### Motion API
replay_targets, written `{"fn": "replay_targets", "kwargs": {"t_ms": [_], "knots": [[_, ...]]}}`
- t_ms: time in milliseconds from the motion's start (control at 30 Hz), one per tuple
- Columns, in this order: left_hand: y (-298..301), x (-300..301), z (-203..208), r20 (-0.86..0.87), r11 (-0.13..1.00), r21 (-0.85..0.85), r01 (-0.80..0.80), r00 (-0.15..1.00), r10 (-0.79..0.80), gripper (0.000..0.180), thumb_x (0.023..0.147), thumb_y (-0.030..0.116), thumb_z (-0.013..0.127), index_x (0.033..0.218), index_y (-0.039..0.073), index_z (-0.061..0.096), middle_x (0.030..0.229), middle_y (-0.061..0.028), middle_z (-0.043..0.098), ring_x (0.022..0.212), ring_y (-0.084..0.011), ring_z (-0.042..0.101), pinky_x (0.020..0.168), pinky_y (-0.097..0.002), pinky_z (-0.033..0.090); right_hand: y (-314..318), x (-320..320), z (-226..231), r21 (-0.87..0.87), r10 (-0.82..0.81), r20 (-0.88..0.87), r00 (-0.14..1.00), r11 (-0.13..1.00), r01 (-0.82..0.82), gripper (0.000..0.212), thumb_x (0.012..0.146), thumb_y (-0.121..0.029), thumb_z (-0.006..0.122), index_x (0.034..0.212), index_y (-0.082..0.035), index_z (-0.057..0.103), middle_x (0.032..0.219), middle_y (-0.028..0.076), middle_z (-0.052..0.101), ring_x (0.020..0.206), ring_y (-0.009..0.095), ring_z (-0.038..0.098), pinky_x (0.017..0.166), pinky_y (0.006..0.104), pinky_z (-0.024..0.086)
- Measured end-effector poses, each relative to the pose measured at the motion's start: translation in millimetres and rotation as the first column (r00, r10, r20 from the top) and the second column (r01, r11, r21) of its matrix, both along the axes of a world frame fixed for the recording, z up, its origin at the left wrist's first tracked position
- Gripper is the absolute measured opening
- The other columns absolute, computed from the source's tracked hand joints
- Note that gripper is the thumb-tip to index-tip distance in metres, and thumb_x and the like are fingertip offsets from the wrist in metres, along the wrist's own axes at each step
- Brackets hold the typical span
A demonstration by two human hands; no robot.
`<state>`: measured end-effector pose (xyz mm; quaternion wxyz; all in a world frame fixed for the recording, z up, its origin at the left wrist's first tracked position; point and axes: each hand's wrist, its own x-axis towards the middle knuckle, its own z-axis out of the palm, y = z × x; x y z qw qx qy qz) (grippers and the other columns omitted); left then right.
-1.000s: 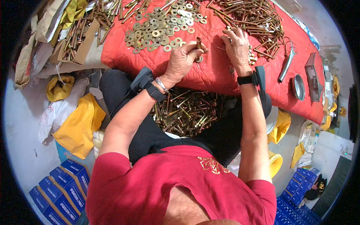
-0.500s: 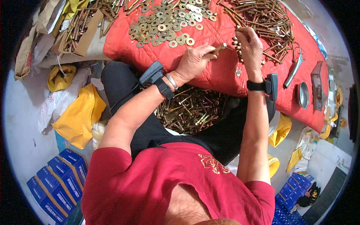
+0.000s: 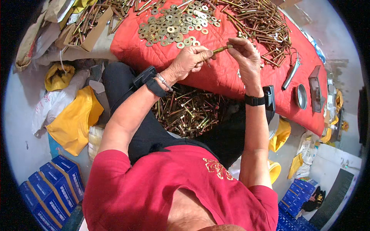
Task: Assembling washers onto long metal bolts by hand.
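My left hand (image 3: 189, 62) grips a brass-coloured bolt (image 3: 220, 49) between thumb and fingers, its end pointing to the right. At that end sits a small pale nut (image 3: 230, 46), pinched by the thumb and forefinger of my right hand (image 3: 248, 57); its other fingers are raised. Both hands are over the red quilted cloth (image 3: 216, 81). Just beyond my left hand lies a spread of flat washers (image 3: 169, 29). Past my right hand is a heap of long bolts (image 3: 266, 29). More bolts (image 3: 189, 111) fill a space between my legs, below the cloth's edge.
A cardboard box (image 3: 90, 34) of bolts stands at the far left. On the right of the cloth lie a metal-handled tool (image 3: 291, 73), a round metal dish (image 3: 301, 96) and a metal block (image 3: 315, 88). Blue boxes (image 3: 54, 188) are stacked low on the left, near yellow bags (image 3: 77, 119).
My right hand has come away from the small nuts at the heap's edge and down to the bolt's end. My left hand has shifted slightly left, still holding the bolt.
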<state>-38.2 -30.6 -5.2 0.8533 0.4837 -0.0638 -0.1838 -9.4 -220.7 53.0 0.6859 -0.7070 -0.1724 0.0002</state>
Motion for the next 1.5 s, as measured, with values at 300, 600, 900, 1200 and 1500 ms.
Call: {"fn": "replay_targets", "kwargs": {"t_ms": [300, 600, 900, 1200, 1500], "knots": [[20, -1, 13, 0.038, 0.994, 0.012, 0.111, 0.993, -0.112, 0.024, 0.09, 0.024, 0.06, 0.091, 0.001, 0.066, 0.068, 0.0035, 0.053, 0.046, 0.0, 0.038, 0.039, -0.0142, 0.029, -4, -2, 27, -0.544, 0.14, 0.138, 0.98, 0.838, -0.043, 0.011, 0.085, -0.012, 0.063, 0.089, -0.002, 0.061, 0.072, 0.005, 0.062, 0.07, 0.012, 0.06, 0.063, 0.025, 0.046], [24, 0, 12, 0.143, 0.988, 0.15, 0.024, 0.989, -0.046, 0.025, 0.091, 0.026, 0.058, 0.087, 0.002, 0.067, 0.066, 0.0045, 0.046, 0.048, -0.0018, 0.039, 0.041, -0.0161, 0.031, 7, -3, 28, -0.646, 0.109, 0.242, 0.964, 0.76, 0.076, 0.025, 0.092, -0.026, 0.05, 0.093, -0.002, 0.057, 0.073, 0.01, 0.054, 0.068, 0.021, 0.055, 0.063, 0.0317, 0.043], [21, 2, 11, 0.109, 0.991, 0.125, 0.039, 0.993, -0.053, 0.024, 0.09, 0.024, 0.058, 0.088, 0.002, 0.067, 0.061, 0.0068, 0.043, 0.048, -0.0014, 0.036, 0.041, -0.0164, 0.029, 17, -5, 25, -0.631, -0.053, 0.238, 0.97, 0.751, 0.196, 0.042, 0.085, 0.0, 0.056, 0.126, -0.007, 0.048, 0.071, 0.007, 0.054, 0.061, 0.015, 0.052, 0.059, 0.0286, 0.044], [15, 6, 4, 0.099, 0.989, 0.139, 0.056, 0.993, -0.07, 0.022, 0.089, 0.022, 0.059, 0.08, 0.003, 0.066, 0.066, 0.0016, 0.058, 0.046, -0.002, 0.041, 0.039, -0.0174, 0.029, 15, -5, 18, -0.58, 0.123, 0.485, 0.866, 0.786, 0.214, 0.042, 0.087, -0.005, 0.054, 0.129, -0.009, 0.048, 0.075, 0.009, 0.056, 0.065, 0.018, 0.053, 0.061, 0.0304, 0.044], [19, 1, 5, 0.074, 0.985, 0.168, 0.035, 0.996, -0.048, 0.02, 0.089, 0.021, 0.06, 0.086, 0.002, 0.067, 0.066, 0.0022, 0.054, 0.046, -0.0023, 0.038, 0.039, -0.0177, 0.029, 25, -10, 15, -0.576, 0.177, 0.529, 0.83, 0.793, 0.198, 0.039, 0.09, -0.012, 0.055, 0.127, -0.007, 0.048, 0.063, 0.005, 0.051, 0.054, 0.018, 0.048, 0.054, 0.0311, 0.041]]}}
